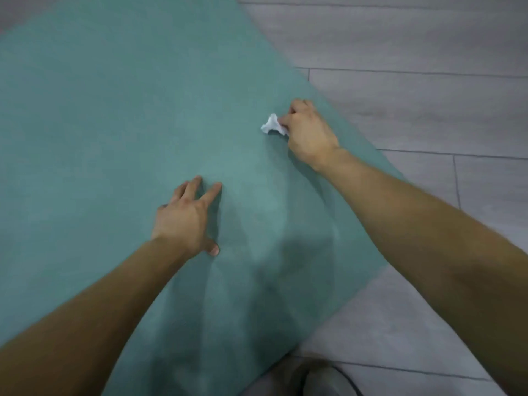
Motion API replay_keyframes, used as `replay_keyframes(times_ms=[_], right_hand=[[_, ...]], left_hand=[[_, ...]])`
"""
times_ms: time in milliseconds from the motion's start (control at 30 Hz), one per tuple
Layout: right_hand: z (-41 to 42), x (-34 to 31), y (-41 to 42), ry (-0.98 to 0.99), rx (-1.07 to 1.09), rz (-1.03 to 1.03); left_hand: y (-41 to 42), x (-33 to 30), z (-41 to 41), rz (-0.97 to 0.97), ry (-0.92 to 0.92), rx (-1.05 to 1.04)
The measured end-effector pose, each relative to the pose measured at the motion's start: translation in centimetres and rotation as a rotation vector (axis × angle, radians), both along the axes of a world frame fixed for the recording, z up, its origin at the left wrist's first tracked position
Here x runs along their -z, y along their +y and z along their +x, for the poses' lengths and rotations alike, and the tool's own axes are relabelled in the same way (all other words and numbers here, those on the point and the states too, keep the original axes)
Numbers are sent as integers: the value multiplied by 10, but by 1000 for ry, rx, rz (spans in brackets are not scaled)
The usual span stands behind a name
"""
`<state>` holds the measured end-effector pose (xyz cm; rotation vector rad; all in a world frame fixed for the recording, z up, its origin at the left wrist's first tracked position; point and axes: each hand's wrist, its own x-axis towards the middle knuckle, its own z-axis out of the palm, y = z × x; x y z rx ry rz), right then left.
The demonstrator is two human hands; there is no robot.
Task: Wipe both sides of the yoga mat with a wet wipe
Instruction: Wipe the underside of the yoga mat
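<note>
We're mid-wipe on the teal yoga mat (114, 124), right hand (308, 132) gripping the wet wipe (273, 125), left hand (188, 215) pressed flat and open, so next we'd probably sweep across.

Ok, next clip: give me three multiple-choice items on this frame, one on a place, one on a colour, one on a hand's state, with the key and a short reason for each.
1. Where is the wet wipe?
A. On the bare floor
B. In the right hand, near the yoga mat's right edge
C. Under the left hand

2. What colour is the yoga mat?
A. Teal green
B. Bright red
C. Black

3. How does the left hand lie?
A. Clenched in a fist in the air
B. Pinching a corner of the mat
C. Spread, fingers straight, resting on the mat

Key:
1 B: the crumpled white wipe sticks out of the curled right fingers, over the mat close to where it meets the grey floor.
2 A: the whole surface reads teal green.
3 C: its fingers are splayed and straight on the mat, holding nothing.
</note>
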<state>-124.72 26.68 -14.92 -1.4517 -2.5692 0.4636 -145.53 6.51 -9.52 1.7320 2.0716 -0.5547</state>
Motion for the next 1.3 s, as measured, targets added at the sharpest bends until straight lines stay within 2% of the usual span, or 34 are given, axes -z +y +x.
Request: replay_keyframes(times_ms=[100,233,333,400,533,633,700,867,933,1000,1100,1167,1233,1300], right_hand=[[8,2,-9,15,-27,2],[47,23,-160,265,-178,-61],[78,21,-227,276,-291,-66],[76,20,-196,255,-285,0],[38,20,-44,187,-67,156],[17,10,26,94,42,79],[18,7,11,59,67,36],[86,-5,-175,136,5,8],[105,-5,-200,132,-22,-8],[96,2,-155,126,13,76],[53,12,-26,119,170,202],[29,2,46,-13,182,157],[20,-5,74,-104,126,88],[36,-2,52,-64,142,92]], left_hand=[[11,-11,7,-65,-1,1],[51,-19,26,-7,103,109],[81,-12,44,-16,34,149],[89,-7,50,-24,8,121],[87,-2,47,7,-29,124],[85,-2,44,31,-37,135],[88,-2,45,36,-14,151],[91,5,45,35,58,182],[93,7,47,29,77,190],[94,7,50,16,78,185],[95,5,53,1,68,177],[95,3,54,-20,68,166],[97,1,55,-30,70,156],[96,1,54,-31,62,150]])
